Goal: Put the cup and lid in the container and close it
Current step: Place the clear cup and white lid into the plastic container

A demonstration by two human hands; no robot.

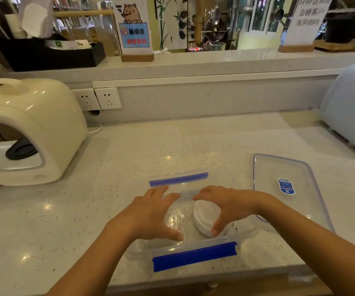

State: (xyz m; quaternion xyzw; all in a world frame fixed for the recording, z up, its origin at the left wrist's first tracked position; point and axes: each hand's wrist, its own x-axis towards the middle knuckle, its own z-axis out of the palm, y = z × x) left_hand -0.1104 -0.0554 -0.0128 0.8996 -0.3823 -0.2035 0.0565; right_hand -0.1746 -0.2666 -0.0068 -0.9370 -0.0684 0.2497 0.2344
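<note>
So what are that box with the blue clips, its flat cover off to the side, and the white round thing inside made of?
The box looks like clear glossy plastic: the counter shows through it.
Its clips look like opaque blue plastic.
The cover is see-through too, with a blue rim.
The white round thing seems matte plastic, though I can't be sure.

container [193,248]: clear glossy plastic, blue clips | beside it, container lid [287,201]: same clear plastic | countertop [151,150]: speckled polished stone | inside, cap [204,214]: white matt plastic

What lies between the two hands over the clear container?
In the head view, between the left hand and right hand sit a clear cup and a white lid, both inside the open container.
</note>
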